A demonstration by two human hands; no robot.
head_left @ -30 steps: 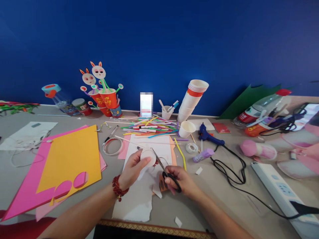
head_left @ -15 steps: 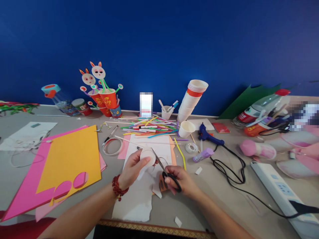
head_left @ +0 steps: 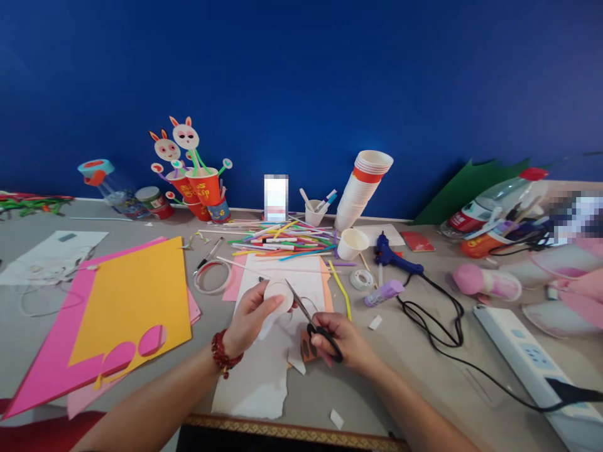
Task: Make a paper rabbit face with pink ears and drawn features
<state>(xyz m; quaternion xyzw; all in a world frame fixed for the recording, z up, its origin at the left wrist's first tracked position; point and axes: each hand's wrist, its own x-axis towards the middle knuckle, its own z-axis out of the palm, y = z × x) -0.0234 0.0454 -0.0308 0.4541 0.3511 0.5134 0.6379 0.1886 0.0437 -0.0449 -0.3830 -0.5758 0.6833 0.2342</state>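
My left hand (head_left: 249,317), with a red bead bracelet at the wrist, is closed on a round white paper piece (head_left: 279,296) held just above the table. My right hand (head_left: 346,342) is closed round the black handles of a pair of scissors (head_left: 311,323). The blades point up and left, and their tips meet the right edge of the white piece. Under both hands lie a torn white sheet (head_left: 259,376) and a peach sheet.
A yellow sheet (head_left: 134,301) over pink card lies at left. Behind are coloured straws (head_left: 282,242), stacked paper cups (head_left: 362,185), rabbit-decorated cups (head_left: 202,185), a blue glue gun (head_left: 393,257) with black cord, tape roll (head_left: 362,279), and a white power strip (head_left: 532,361) at right.
The round white piece has turned slightly in my left hand against the scissor blades. Both hands stay in nearly the same place.
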